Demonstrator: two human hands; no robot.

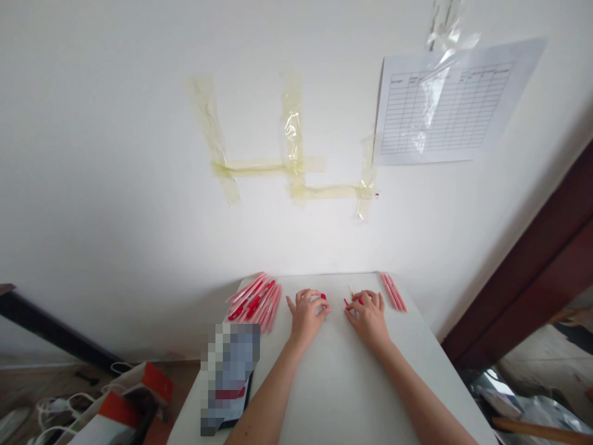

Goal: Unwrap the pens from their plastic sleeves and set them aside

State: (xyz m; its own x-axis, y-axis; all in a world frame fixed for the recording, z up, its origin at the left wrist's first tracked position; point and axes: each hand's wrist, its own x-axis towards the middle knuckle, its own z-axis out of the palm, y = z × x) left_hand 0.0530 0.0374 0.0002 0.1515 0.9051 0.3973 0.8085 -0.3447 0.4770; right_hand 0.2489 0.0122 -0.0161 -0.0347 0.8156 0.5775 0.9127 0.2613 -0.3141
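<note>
My left hand [306, 314] and my right hand [367, 314] rest side by side on a white table [338, 383], close to its far edge. Both have their fingers curled in a pinch. A small red piece shows at the left fingertips, and small red pieces show at the right fingertips; they are too small to name. A pile of several pink-and-red pens [254, 300] lies just left of my left hand. A few pink pens [393, 292] lie in a row just right of my right hand.
A blurred-out flat object [229, 374] lies at the table's left edge. The white wall behind carries yellowed tape strips [293, 167] and a printed table sheet [447, 105]. A dark wooden door frame [532, 259] stands right. Bags and cables clutter the floor at left [106, 408].
</note>
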